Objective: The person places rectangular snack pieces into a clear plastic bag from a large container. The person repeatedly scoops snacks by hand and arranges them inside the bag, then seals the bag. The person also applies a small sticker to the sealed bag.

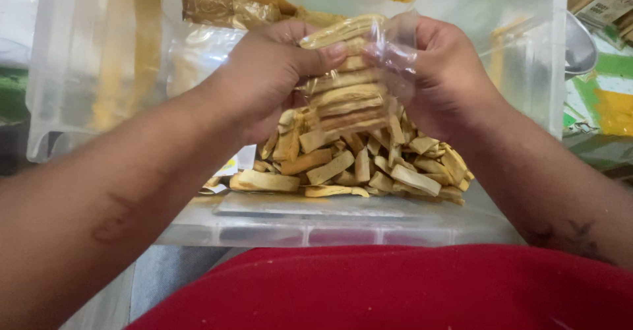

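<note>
Head view: left hand (270,79) and right hand (442,73), fingers closed, grip a clear plastic bag (349,79) stacked with tan chips. It looks nearly full. A loose chip pile (356,168) remains in the clear plastic tub (316,228).

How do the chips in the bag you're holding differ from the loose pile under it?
The bagged chips are stacked flat and neat inside a clear plastic bag; the loose pile lies jumbled at all angles in the clear bin. The bagged ones are held up between left hand and right hand; the pile rests untouched. Both are pale tan strips.
</note>
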